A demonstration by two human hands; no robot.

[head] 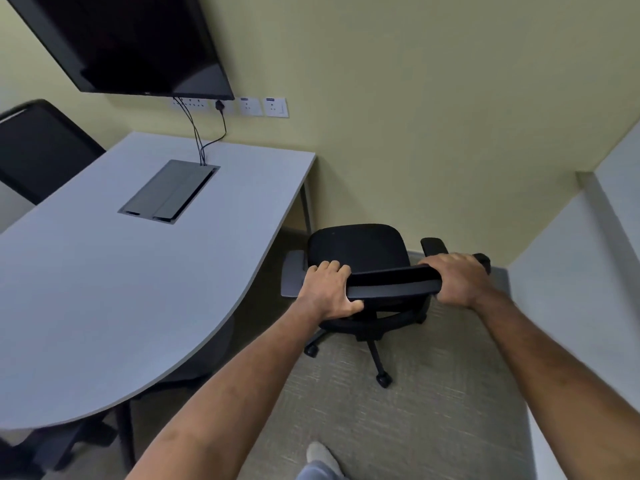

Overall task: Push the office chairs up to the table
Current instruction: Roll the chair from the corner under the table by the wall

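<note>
The chair [360, 251] is standing on the carpet [433, 393] just beside the table's [104, 271] right edge, its seat still outside the top and facing the wall [415, 116]; its backrest top is lying across the view as a dark bar, and this bar is hiding the rear of the seat and most of the column; two castors are showing clearly and the rest of the base is sitting in shadow. The left hand [327, 292] is wrapping the bar's left end, fingers curled over the top and thumb pressing the near face; the right hand [457, 278] is clamping the right end, its fingers going over the far side and out of sight. Both are closing on the backrest from the near side, so the seat is lying beyond them. A second chair [41, 147] is being cut off at the left edge and looking blurred; another base under the table's near corner is hard to make out. The screen [138, 46] is running off the top; a shoe [320, 457] is partly showing below.
</note>
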